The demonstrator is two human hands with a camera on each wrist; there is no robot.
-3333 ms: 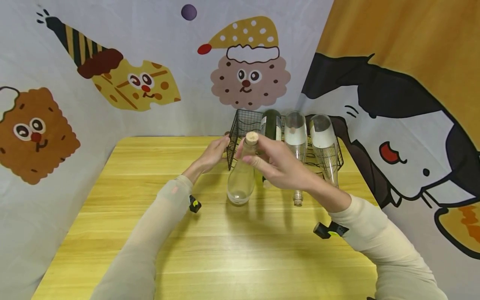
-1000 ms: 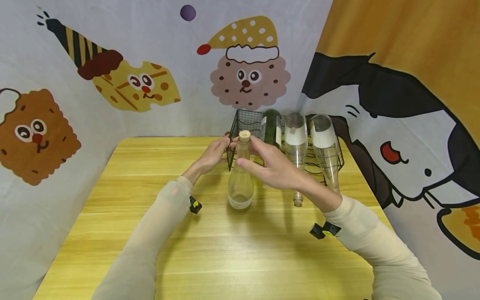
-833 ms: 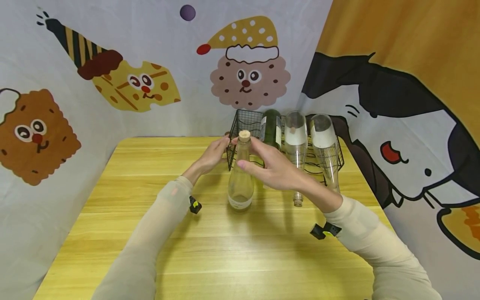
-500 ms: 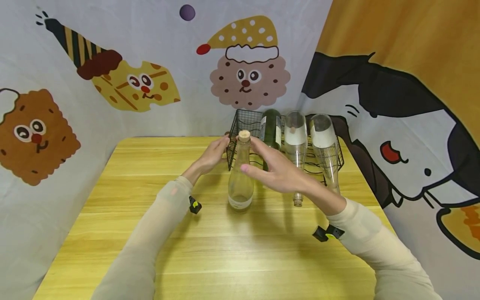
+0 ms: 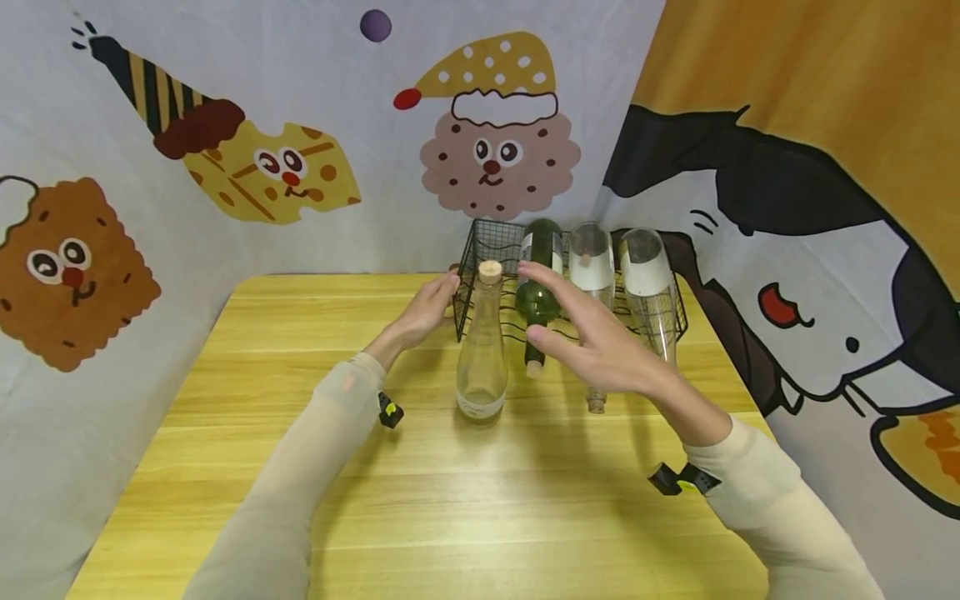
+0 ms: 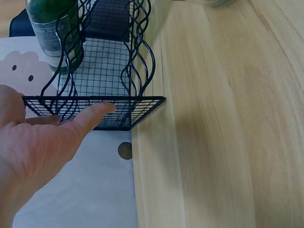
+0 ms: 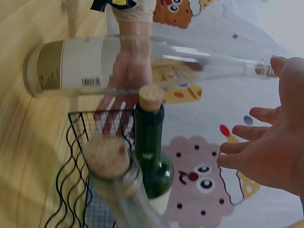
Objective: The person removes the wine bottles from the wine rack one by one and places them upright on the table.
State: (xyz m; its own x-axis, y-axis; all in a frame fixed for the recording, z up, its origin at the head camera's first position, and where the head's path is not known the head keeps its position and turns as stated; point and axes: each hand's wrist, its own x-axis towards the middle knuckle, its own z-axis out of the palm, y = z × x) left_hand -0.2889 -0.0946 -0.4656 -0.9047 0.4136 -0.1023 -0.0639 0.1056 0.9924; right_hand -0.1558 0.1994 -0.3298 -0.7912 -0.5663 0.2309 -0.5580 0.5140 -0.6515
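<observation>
A clear glass bottle point(image 5: 482, 367) with a cork stands upright on the table in front of a black wire rack point(image 5: 463, 287); its pale label shows in the right wrist view. My right hand point(image 5: 600, 342) is off the bottle, fingers and thumb spread and holding nothing, above the rack's front. Under it, a corked green bottle point(image 5: 536, 296) lies in the rack, neck toward me. My left hand point(image 5: 426, 312) rests against the rack's left end panel; in the left wrist view its thumb lies straight along the mesh point(image 6: 118, 107), the other fingers partly hidden.
Two more clear bottles, one in the middle point(image 5: 591, 258) and one on the right point(image 5: 647, 262), lie in the rack, necks toward me. A patterned cloth point(image 5: 300, 242) hangs right behind the wooden table point(image 5: 420, 500).
My right hand has set the clear bottle upright on the table, let go of its neck and drawn away to the right. My left hand has stayed at the rack.
</observation>
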